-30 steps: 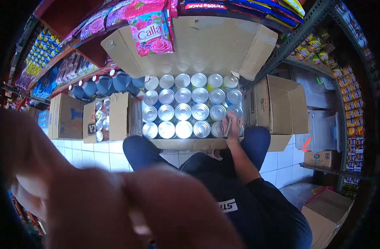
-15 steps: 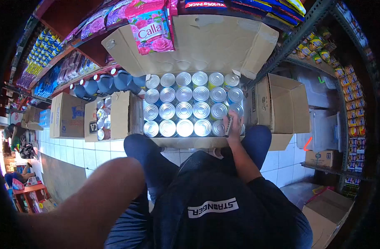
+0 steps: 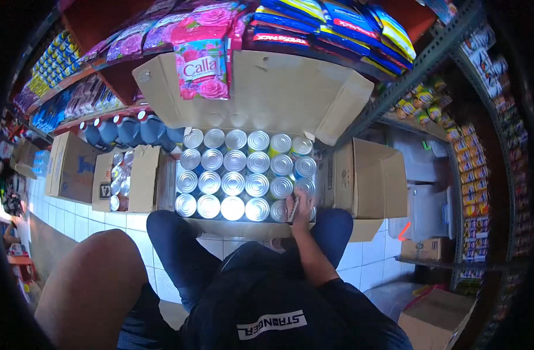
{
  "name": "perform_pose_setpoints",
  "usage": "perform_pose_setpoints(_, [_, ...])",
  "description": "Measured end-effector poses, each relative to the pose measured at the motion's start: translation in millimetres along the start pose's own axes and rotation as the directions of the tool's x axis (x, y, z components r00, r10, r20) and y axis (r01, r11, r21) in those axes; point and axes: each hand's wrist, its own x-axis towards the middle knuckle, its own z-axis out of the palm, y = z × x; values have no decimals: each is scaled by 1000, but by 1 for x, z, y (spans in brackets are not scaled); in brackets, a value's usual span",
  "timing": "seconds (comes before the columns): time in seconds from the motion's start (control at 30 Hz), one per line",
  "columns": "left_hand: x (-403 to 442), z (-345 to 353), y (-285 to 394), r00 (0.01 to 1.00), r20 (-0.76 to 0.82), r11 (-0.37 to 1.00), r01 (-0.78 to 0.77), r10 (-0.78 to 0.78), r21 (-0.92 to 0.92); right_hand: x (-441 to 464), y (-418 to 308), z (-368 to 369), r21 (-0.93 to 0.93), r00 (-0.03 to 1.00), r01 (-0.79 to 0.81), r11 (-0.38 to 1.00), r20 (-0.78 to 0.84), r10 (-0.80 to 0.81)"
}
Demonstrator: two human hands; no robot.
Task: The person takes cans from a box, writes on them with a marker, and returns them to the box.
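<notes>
An open cardboard box [image 3: 249, 227] full of upright silver-topped cans [image 3: 232, 184] stands in front of my knees. At its near right corner, my right hand [image 3: 300, 207] has its fingers wrapped round a slim dark object [image 3: 294, 212], too small to identify, and rests against the can tops. My left arm [image 3: 95, 286] is bent and raised close to the camera at the lower left. The hand on that arm is out of the picture.
Left of the cans is a small carton [image 3: 144, 179] with jars, beside another carton [image 3: 74, 169]. An open empty carton [image 3: 379, 175] stands at the right. A pink Calla pack [image 3: 203, 70] overhangs the raised flap. Stocked shelves surround the place.
My left hand, blurred large before the camera, has gone out of view, leaving the bent arm. The view has shifted, so the box appears lower and further left. My right hand stays at the same corner.
</notes>
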Motion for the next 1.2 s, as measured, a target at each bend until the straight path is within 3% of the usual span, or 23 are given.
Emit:
perform_pose_setpoints(0.13, [1, 2, -2, 998, 48, 998, 25, -27, 56, 1, -9, -5, -2, 997, -38, 999, 62, 38])
perform_pose_setpoints(0.2, [-1, 3, -4, 998, 53, 997, 32, -36, 73, 1, -9, -4, -33, 999, 41, 999, -23, -42])
perform_pose_setpoints(0.3, [-12, 8, -14, 992, 69, 988, 97, -106, 122, -5, -12, -1, -23, 1000, 6, 1000, -9, -6])
perform_pose_setpoints(0.47, [-59, 67, -74, 897, 143, 874, 355, -419, 333, 3, -11, -6, 3, 999, 45, 999, -20, -45])
perform_pose_setpoints(0.57, [-90, 128, -110, 810, 268, 817, 385, -522, 430, 2, -8, -2, -20, 998, 47, 999, -44, -48])
perform_pose_setpoints(0.7, [-120, 209, -132, 730, 468, 867, 395, -498, 305, 0, -9, -3, -24, 1000, -2, 1000, -14, 2])
perform_pose_setpoints(0.87, [-131, 271, -153, 697, 615, 929, 244, -367, 278, 1, -9, -4, -4, 1000, -2, 1000, 6, 2])
perform_pose_setpoints(1.07, [-129, 288, -166, 691, 646, 941, 164, -323, 295, 0, -8, -3, -9, 1000, -24, 1000, 17, 24])
perform_pose_setpoints(1.2, [-111, 259, -166, 650, 709, 961, 142, -272, 238, 1, -9, -3, -13, 1000, -18, 1000, 2, 18])
